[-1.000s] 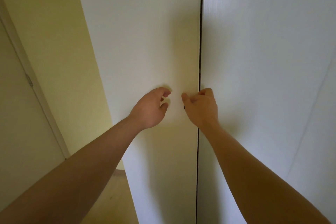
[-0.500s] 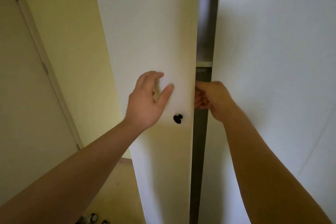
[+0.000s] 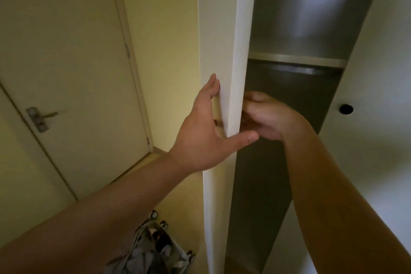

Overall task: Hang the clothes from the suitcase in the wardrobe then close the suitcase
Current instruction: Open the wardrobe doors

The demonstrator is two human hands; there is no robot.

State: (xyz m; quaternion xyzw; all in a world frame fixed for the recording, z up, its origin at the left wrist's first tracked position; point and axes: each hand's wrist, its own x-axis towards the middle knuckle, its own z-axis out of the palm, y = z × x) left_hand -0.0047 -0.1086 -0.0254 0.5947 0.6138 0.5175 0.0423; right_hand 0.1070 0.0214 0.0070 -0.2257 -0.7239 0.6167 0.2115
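Observation:
The white wardrobe's left door (image 3: 241, 29) stands swung out and shows its edge to me. My left hand (image 3: 204, 140) lies with straight fingers on the door's outer face, its thumb stretched across the edge. My right hand (image 3: 266, 118) reaches behind that edge with fingers curled onto the door's inner side. The right door (image 3: 378, 173) with a black knob (image 3: 346, 109) is partly open. Between them the dark wardrobe interior shows a shelf (image 3: 295, 60). The suitcase (image 3: 178, 253) with crumpled grey clothes (image 3: 142, 256) lies on the floor at the bottom.
A cream room door (image 3: 66, 62) with a metal handle (image 3: 41, 118) stands to the left, next to a yellow wall (image 3: 164, 51). The suitcase's small wheels (image 3: 154, 214) point toward the wardrobe.
Both wardrobe doors went from shut to open. The left door swung out to edge-on, my left hand moved onto its outer face, and my right hand followed its edge.

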